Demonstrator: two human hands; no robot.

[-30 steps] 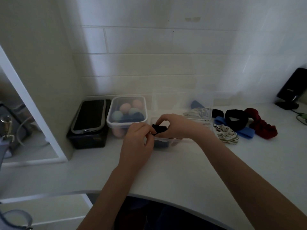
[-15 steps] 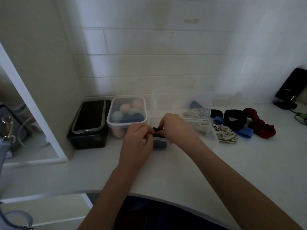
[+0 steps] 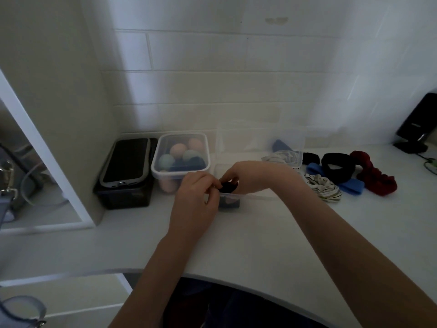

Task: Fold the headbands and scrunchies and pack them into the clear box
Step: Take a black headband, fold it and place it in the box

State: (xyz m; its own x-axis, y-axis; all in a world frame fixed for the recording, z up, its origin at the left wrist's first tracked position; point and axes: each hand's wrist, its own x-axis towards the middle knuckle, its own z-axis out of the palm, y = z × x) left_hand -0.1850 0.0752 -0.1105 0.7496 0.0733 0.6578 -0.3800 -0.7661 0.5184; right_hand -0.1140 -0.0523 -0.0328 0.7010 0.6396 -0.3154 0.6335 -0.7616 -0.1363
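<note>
left hand (image 3: 194,197): your fingers are curled, pinching the left end of a small black band (image 3: 227,187) at the near-left corner of the clear box.
right hand (image 3: 248,177): your fingers curl over the same black band from the right and above, gripping it; your wrist crosses over the box.
black band: bunched small between your two hands, right at the box's front rim; you cannot tell whether it is already inside or just above the rim.
clear box (image 3: 257,198): it stands on the surface in front of you, its near wall showing as a pale edge under your right wrist; something dark shows through its front-left corner.
clear lid (image 3: 260,140): it stands up behind the box, near the wall, with a blue piece (image 3: 280,145) and a striped piece (image 3: 281,158) seen at or through it.
waiting pile: to the right of the box lie a striped scrunchie (image 3: 322,185), a blue headband (image 3: 350,185), a black headband (image 3: 338,168) and a red scrunchie (image 3: 376,178), touching one another.
surface (image 3: 248,245): white, with a curved near edge.
left of the box: a lidded tub of pastel sponges (image 3: 181,159), and beside it a dark case with a phone (image 3: 125,164) lying on top.
far right: a black stand (image 3: 418,124) by the wall.
</note>
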